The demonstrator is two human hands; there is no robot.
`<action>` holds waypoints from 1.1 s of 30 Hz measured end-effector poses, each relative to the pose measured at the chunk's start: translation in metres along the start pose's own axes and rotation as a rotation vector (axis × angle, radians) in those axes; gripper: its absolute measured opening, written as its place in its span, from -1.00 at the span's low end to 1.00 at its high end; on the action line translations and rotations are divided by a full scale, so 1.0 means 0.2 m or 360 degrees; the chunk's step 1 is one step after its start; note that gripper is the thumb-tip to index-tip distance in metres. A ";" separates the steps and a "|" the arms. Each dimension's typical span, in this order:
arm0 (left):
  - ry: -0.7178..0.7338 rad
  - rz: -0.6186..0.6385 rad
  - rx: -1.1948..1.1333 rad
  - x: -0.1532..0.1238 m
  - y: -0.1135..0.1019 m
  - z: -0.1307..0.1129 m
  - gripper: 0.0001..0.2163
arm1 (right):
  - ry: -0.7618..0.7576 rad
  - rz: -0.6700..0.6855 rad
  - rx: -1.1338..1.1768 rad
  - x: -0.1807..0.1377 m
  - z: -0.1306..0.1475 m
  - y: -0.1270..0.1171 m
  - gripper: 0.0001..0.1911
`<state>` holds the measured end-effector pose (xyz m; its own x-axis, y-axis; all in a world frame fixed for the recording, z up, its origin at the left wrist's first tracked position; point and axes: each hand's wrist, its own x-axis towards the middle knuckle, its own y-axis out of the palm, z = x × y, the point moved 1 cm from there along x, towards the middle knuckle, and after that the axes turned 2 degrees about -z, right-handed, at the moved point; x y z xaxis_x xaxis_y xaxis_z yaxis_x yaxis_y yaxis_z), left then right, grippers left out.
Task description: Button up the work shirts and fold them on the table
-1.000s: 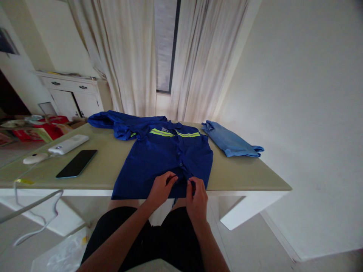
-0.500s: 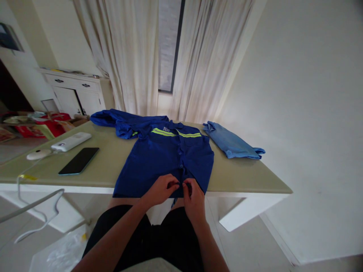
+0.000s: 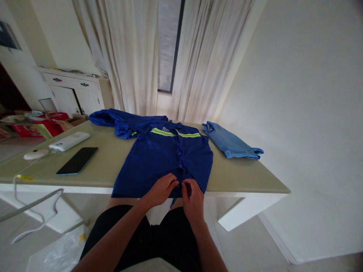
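Observation:
A dark blue work shirt (image 3: 159, 158) with yellow-green reflective strips across the chest lies front up, its lower hem hanging over the table's near edge. Buttons show down its front. At the lower end of that front, my left hand (image 3: 163, 190) is closed, thumb and fingers pinching the fabric edge. Right beside it, my right hand (image 3: 193, 194) pinches the other edge of the shirt front. The fingertips of both hands almost meet. Whether a button sits between them is too small to make out.
On the pale green table (image 3: 241, 177) a folded light blue garment (image 3: 231, 141) lies to the right. More blue cloth (image 3: 127, 119) is bunched at the back left. A phone (image 3: 78, 161), a white power bank (image 3: 70, 141) and a cable (image 3: 55, 207) are at the left.
My left thumb and fingers have closed together more at the shirt's front edge. My right hand stays pinched in nearly the same place. The whole view has shifted slightly.

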<state>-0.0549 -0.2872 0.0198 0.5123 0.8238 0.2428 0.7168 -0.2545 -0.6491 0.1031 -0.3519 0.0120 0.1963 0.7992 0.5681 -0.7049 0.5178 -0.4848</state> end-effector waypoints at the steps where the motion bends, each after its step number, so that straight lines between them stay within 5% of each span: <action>1: 0.0006 0.0014 -0.0012 0.00 0.00 0.00 -0.74 | 0.0003 0.0034 0.0039 0.00 0.00 0.00 -0.80; 10: -0.0154 -0.0031 -0.0297 -0.03 -0.03 -0.02 -0.84 | 0.0212 0.0269 0.0378 0.00 -0.03 -0.02 -0.80; 26: -0.0148 -0.0407 -0.0376 -0.08 0.02 -0.05 -0.89 | 0.0369 0.0251 0.0568 0.00 -0.04 0.03 -0.76; 33: -0.0088 -0.0328 -0.0310 -0.08 0.01 -0.03 -0.86 | 0.0348 0.0252 0.0578 0.00 -0.03 0.02 -0.77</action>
<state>-0.0585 -0.3042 0.0185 0.3234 0.8933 0.3122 0.8833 -0.1667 -0.4381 0.1044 -0.3468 0.0056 0.1785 0.9260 0.3327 -0.9238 0.2742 -0.2674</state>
